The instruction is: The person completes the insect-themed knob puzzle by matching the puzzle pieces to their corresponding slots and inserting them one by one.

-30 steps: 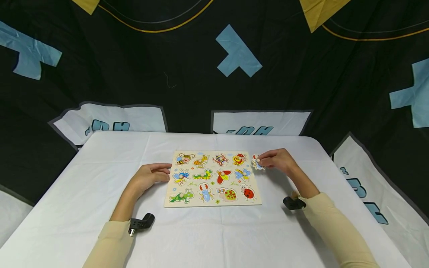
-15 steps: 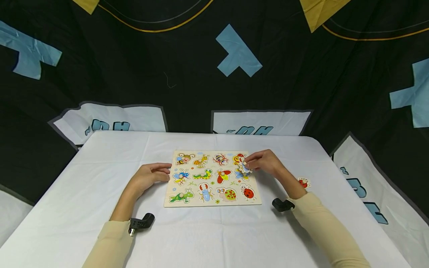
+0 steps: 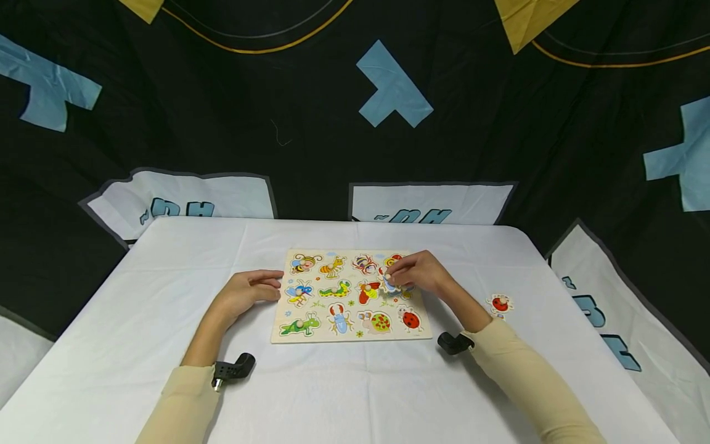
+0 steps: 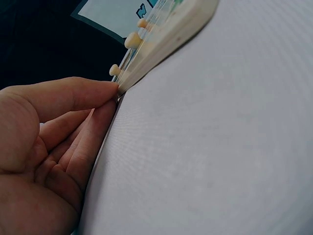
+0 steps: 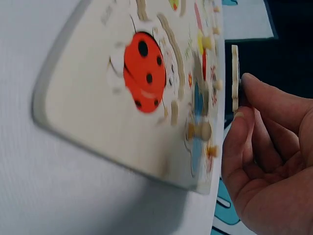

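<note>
A wooden insect puzzle board point(image 3: 388, 337) lies on the white tabletop, several of its pieces showing small wooden knobs. At the board's left edge my left hand point(image 3: 249, 292) rests with fingers extended; in the left wrist view the fingertips point(image 4: 110, 90) touch the edge near a corner. My right hand point(image 3: 417, 271) pinches a blue-and-red insect puzzle piece point(image 3: 391, 288) by its knob, over the right part of the board. In the right wrist view that piece point(image 5: 235, 78) appears edge-on, raised off the board. A ladybug picture point(image 5: 146, 73) without a knob sits near the board's corner.
A loose ladybug puzzle piece point(image 3: 500, 303) lies on the white cloth point(image 3: 333, 388) right of the board, with another bit showing just below it. A dark cloth backdrop point(image 3: 310, 123) hangs behind the table. Both wrists carry a black camera point(image 3: 456, 343).
My right hand has carried the pinched piece leftward from beside the board to over its right part. The loose ladybug piece, earlier hidden by the arm, now shows. My left hand stays put.
</note>
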Tool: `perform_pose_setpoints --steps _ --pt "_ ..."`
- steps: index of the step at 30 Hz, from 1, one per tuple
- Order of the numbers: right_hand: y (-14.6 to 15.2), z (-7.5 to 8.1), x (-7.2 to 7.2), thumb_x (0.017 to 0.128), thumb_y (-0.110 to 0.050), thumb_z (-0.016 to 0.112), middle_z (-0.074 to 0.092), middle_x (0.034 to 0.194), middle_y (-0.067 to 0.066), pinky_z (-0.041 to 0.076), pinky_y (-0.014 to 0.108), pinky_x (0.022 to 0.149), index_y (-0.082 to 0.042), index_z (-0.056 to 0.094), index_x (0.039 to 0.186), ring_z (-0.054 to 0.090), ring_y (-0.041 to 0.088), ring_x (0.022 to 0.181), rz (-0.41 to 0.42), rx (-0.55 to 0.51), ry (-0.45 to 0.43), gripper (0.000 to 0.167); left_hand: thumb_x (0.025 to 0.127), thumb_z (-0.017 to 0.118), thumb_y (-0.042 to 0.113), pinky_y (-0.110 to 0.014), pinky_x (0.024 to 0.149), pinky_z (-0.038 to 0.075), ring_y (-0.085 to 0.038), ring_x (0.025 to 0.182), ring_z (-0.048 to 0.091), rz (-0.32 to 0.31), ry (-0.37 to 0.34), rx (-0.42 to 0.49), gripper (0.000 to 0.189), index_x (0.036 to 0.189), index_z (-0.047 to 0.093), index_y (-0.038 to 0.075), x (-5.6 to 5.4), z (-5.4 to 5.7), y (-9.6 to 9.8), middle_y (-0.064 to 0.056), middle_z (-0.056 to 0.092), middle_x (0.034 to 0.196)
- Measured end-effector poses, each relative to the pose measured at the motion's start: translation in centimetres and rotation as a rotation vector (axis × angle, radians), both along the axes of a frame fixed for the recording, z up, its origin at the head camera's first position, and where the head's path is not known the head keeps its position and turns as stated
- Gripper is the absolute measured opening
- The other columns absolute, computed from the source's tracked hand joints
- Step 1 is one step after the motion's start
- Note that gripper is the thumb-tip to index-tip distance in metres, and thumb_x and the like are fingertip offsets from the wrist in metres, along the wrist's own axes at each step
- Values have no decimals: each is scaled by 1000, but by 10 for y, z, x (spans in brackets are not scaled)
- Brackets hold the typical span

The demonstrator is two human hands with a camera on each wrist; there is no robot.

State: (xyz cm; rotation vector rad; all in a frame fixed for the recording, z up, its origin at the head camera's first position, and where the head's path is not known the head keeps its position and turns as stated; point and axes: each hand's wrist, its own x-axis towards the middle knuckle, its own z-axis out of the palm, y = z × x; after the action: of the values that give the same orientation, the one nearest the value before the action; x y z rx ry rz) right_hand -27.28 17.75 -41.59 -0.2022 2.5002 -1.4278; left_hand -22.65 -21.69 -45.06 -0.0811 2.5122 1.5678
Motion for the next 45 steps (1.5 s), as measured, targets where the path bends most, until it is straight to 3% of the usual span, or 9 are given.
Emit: perform_pose_setpoints --steps 13,34,45 --pt "-26 -2 10 80 -13 85 77 88 4 55 31 69 -9 81 95 67 15 75 76 14 -9 16 84 78 18 -42 107 39 -22 117 61 -4 2 -1 58 140 62 13 0 0 2 -10 69 127" --pt "-61 -6 32 79 -12 86 75 78 2 48 27 61 -11 81 89 61 12 66 206 19 -20 11 84 78 17 -41 105 39 -16 108 64 6 3 -15 56 139 63 13 1 1 1 -10 70 124" --pt "-74 -10 40 78 -10 85 76 78 1 54 27 64 -11 81 88 66 12 67 278 20 -26 11 84 78 16 -36 101 41 -7 98 68 3 8 -7 56 139 63 12 0 -1 -1 -10 71 123"
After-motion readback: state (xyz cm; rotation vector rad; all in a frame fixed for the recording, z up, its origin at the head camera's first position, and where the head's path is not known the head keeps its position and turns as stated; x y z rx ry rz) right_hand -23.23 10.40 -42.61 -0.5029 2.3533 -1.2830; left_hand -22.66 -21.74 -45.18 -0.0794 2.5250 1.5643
